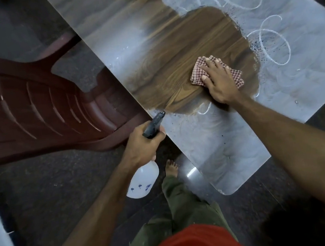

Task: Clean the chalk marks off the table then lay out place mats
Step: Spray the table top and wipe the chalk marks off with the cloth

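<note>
Person: red shirt [193, 244] and olive trousers [179, 208] at the bottom edge; one bare foot [171, 167] beside the table's near edge.
Left hand [140, 144]: fingers curled round the dark trigger head of a white spray bottle [143, 182], held off the table, nozzle toward the tabletop.
Table [221, 152]: near end hazy grey-white with smeared chalk.
Right hand [218, 80]: fingers straight and spread, pressing flat on a red-checked cloth [198, 72].
Cloth: lies on the wiped, wet brown wood-grain patch [180, 60] mid-table.
Chalk loops [274, 47]: white, right of and beyond the cloth, speckled with droplets.
Chair [34, 105]: maroon plastic, left of the table.
</note>
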Available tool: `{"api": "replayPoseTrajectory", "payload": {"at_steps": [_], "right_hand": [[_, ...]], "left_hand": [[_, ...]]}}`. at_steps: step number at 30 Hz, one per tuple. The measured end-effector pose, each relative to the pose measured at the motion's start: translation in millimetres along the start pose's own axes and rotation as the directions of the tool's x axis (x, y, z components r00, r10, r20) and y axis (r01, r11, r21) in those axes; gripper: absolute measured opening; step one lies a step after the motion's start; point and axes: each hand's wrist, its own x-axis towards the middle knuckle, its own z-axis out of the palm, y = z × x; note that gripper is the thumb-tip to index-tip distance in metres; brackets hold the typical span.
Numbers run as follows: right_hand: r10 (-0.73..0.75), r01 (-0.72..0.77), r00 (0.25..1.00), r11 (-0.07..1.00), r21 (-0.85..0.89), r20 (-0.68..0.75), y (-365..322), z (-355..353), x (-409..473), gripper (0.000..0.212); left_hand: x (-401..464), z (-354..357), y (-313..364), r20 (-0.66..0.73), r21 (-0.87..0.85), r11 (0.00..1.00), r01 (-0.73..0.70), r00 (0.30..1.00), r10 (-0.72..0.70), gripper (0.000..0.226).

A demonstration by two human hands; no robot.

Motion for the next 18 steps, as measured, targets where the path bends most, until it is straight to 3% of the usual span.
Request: {"api": "replayPoseTrajectory", "payload": {"at_steps": [10, 18], "right_hand": [[-0.038, 0.053, 0.993, 0.989, -0.139, 0.108, 12.6, 3.2, -31.8, 0.059], [-0.065, 0.1, 0.962, 0.987, -0.122, 0.265, 11.4, -18.5, -27.8, 0.06]], "left_hand": [[-71.8, 52.2, -31.9, -0.012, -0.055, 0.998, 0.019, 1.0, -0.02, 0.01], [-98.8, 85.1, -33.6, 0.027, 0.07, 0.995, 0.074, 0.997, -0.077, 0.013]]}}
